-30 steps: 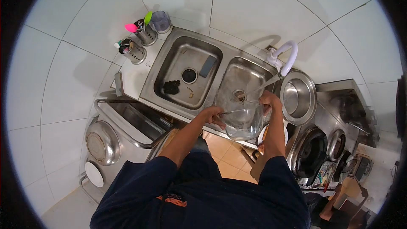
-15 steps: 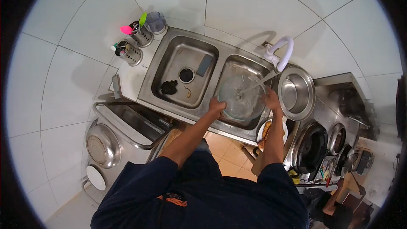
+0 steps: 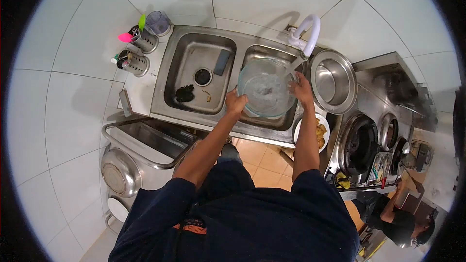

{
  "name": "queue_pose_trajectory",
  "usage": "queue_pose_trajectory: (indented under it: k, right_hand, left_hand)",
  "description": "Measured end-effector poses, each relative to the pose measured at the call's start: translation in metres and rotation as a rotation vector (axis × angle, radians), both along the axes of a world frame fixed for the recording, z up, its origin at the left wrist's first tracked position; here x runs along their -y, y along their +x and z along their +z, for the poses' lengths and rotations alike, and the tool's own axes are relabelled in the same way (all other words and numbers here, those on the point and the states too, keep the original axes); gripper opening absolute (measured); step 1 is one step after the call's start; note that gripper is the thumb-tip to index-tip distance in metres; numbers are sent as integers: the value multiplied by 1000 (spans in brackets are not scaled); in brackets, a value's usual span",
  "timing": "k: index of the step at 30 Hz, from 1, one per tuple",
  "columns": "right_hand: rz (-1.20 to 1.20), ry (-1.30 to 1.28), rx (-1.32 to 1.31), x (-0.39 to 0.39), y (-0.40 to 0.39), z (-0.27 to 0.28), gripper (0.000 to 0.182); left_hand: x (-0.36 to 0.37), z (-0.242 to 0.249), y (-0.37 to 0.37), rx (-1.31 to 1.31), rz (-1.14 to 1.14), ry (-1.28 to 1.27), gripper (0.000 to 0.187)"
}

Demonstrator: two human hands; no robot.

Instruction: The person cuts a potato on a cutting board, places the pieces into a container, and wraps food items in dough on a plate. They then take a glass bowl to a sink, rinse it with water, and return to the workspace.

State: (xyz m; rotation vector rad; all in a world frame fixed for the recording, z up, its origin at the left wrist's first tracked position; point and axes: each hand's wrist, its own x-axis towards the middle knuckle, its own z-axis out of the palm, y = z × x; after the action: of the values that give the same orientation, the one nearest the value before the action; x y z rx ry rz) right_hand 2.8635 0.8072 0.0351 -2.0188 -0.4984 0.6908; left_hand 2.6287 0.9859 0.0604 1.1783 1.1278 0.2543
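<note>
A clear glass bowl (image 3: 264, 92) is over the right sink basin, with water in it. Water runs from the white curved faucet (image 3: 310, 31) at the bowl's right side. My left hand (image 3: 236, 102) is closed on the bowl's left rim. My right hand (image 3: 301, 90) is at the right rim near the stream, its fingers apart and partly bent; the bowl shows no clear grip from it.
The left basin (image 3: 182, 73) holds a grey-blue block and a dark scrubber. Utensil holders (image 3: 136, 63) stand at the left. To the right are a metal pot (image 3: 332, 81), a plate of food (image 3: 323, 116) and a black pan (image 3: 359, 143). A co-worker (image 3: 398, 221) is at lower right.
The bowl has risen and tilted slightly toward the left with my left hand. My right hand has loosened from the right rim and opened. The whole view has shifted a little, and more of the co-worker shows.
</note>
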Motion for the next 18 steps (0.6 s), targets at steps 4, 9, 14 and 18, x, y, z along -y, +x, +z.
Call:
queue_pose_trajectory:
  k: [4,9,14,18]
  right_hand:
    - [56,53,20,7,11,-8,49]
    - [88,197,-80,7,10,18,40]
    - [-143,-83,265,-17,15,85,28]
    - [-144,-128,659,-35,28,110,27]
  left_hand:
    - [-1,-5,-1,64,-36,-20,51]
    - [0,31,-1,1,-3,-137,42]
    - [3,11,-1,134,74,-127,45]
    - [-2,28,-3,55,10,-3,49]
